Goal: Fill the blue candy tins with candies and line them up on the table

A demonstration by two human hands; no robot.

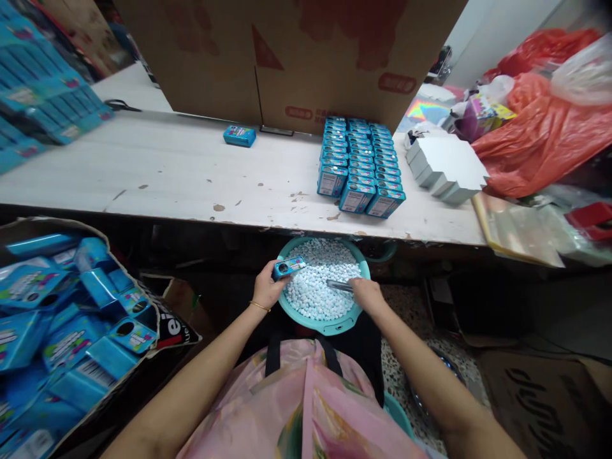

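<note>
A turquoise basin [335, 326] full of small white pellets [320, 296] rests at my lap, below the table edge. My left hand [269, 285] is closed around a small blue box [289, 268] with a dark round opening, held over the basin's left side. From the right, my right hand [367, 293] grips a metal scoop [338, 285], whose far end lies among the pellets. Its exact shape is partly hidden by the fingers and the pellets.
On the white table [191, 178] stand rows of blue boxes [358, 162], with one lone blue box [240, 136] farther left. Behind is a large cardboard box [287, 57]. A bag of blue boxes [71, 331] sits at left; white cartons [444, 166] and orange plastic bags [530, 134] lie right.
</note>
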